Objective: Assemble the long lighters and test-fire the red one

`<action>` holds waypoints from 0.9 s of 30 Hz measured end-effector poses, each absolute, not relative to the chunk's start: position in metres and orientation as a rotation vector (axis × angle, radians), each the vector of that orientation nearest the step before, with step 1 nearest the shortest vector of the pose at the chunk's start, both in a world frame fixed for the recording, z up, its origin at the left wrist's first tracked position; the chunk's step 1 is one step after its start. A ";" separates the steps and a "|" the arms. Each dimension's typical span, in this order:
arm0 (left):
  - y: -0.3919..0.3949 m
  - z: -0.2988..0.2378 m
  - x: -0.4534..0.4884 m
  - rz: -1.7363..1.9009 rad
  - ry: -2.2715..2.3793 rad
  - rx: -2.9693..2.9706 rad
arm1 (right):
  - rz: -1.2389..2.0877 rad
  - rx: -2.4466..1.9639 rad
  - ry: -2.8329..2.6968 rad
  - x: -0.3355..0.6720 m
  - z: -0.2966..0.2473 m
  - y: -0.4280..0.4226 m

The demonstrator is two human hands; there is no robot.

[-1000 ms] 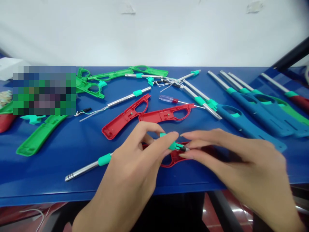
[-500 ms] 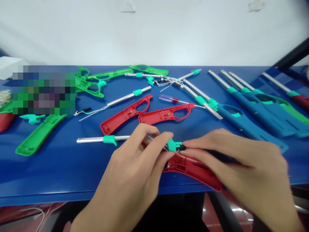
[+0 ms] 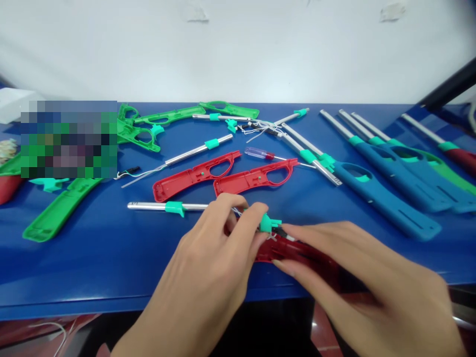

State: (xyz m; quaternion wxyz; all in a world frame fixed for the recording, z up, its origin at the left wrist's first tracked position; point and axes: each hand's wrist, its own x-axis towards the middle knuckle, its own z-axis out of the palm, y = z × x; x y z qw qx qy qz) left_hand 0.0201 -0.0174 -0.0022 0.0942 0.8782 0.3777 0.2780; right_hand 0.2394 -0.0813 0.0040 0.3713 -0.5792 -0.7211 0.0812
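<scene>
My left hand [image 3: 211, 253] is closed, its thumb and forefinger pinching a teal plastic trigger [image 3: 265, 223]. From the trigger's right side sticks a small black part [image 3: 279, 231] with a white end, and thin white wires run close by. Under both hands lies a red lighter handle half [image 3: 265, 254], hollow side up, partly covered. My right hand [image 3: 372, 277] grips across this half: the thumb is at its near edge, the forefinger by the black part. A metal lighter tube [image 3: 195, 207] with a teal collar extends left from behind my left fingers.
Two red handle halves [image 3: 193, 176] and a screwdriver [image 3: 260, 153] lie just beyond my hands. Blue lighters [image 3: 386, 201] with metal tubes are at the right. Green handle halves [image 3: 61, 210] and a blurred-out patch are at the left. A white wall [image 3: 238, 54] stands behind the blue table [image 3: 111, 267].
My right thumb has moved down from the black part to the near edge of the red half, so the hand spans wider. The tube has shifted slightly right and away.
</scene>
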 end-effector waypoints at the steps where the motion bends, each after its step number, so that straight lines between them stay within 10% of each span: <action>1: -0.017 -0.002 0.020 0.828 1.107 2.594 | 0.217 -1.487 -1.847 0.239 0.004 -0.081; 27: -0.012 0.018 0.020 0.856 0.879 2.872 | 0.202 -1.405 -1.826 0.243 0.002 -0.073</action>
